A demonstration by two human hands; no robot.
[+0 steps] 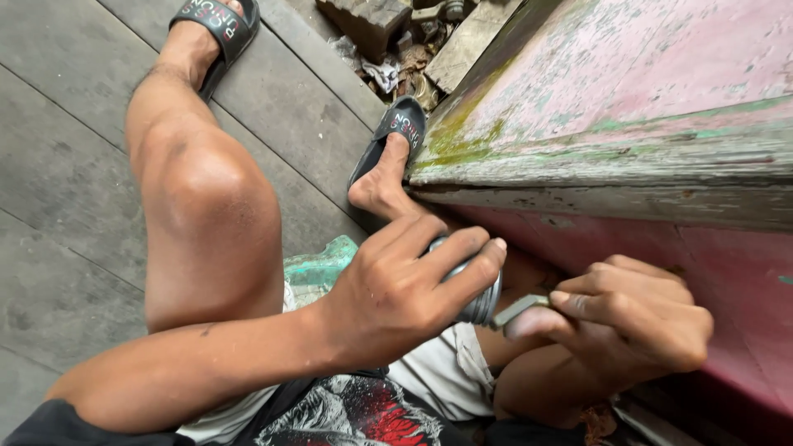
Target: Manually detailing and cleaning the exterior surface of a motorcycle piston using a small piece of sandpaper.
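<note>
1. Metal can (479, 301): a small round container with a dull silver-grey wall and a ridged rim at its right end. It lies on its side, above the person's lap and just below the edge of the painted wooden structure (628, 99). Most of its body is hidden under the fingers.
2. Left hand (405, 285): wrapped over the can from above, fingers curled around its wall and closed in a firm grip.
3. Right hand (636, 318): closed around a thin flat metal tool (519, 310), pinched between thumb and forefinger. The tool's grey tip touches the can's rim.
4. Wooden structure: worn planks in flaking pink and red paint, with green patches along the edge; it stands just to the right of both hands.
5. Person's legs: the left knee (211, 198) is raised; both feet wear black slide sandals (398, 132) on a grey plank floor (58, 165).
6. Debris (396, 49): stones and scraps lie beyond the right foot.
</note>
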